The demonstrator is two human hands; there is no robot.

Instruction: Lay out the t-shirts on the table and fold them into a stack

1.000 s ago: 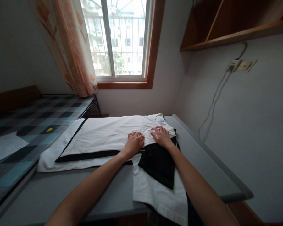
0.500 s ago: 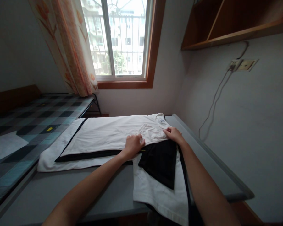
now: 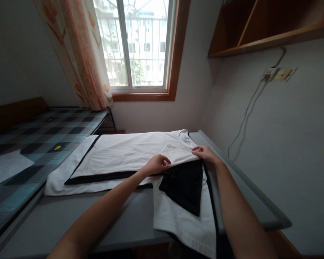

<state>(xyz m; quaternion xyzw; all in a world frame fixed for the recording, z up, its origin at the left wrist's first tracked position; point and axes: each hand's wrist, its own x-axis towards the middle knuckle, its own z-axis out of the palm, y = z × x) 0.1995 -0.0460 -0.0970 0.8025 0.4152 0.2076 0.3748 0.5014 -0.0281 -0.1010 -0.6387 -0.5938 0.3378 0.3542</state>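
A white T-shirt (image 3: 124,149) with black trim lies spread on the grey table, its neckline toward the right end. One white sleeve is folded inward over the body, and a black sleeve part (image 3: 183,187) fans out below it. Under it lies another white garment (image 3: 183,228) with a black edge, hanging over the front of the table. My left hand (image 3: 157,164) pinches the shirt at the lower corner of the folded sleeve. At the shoulder, beside the neckline, my right hand (image 3: 207,155) has its thumb and fingertips closed on the fabric.
The grey table (image 3: 118,219) has a raised rim along its right side. To the left stands a bed with a checked cover (image 3: 70,126) and a paper sheet (image 3: 9,167). A cable (image 3: 244,122) hangs down the right wall below a wooden shelf (image 3: 259,39).
The folded sleeve lies flatter, with fewer wrinkles. My left hand has moved slightly right along its edge, and my right hand has shifted a little to the right.
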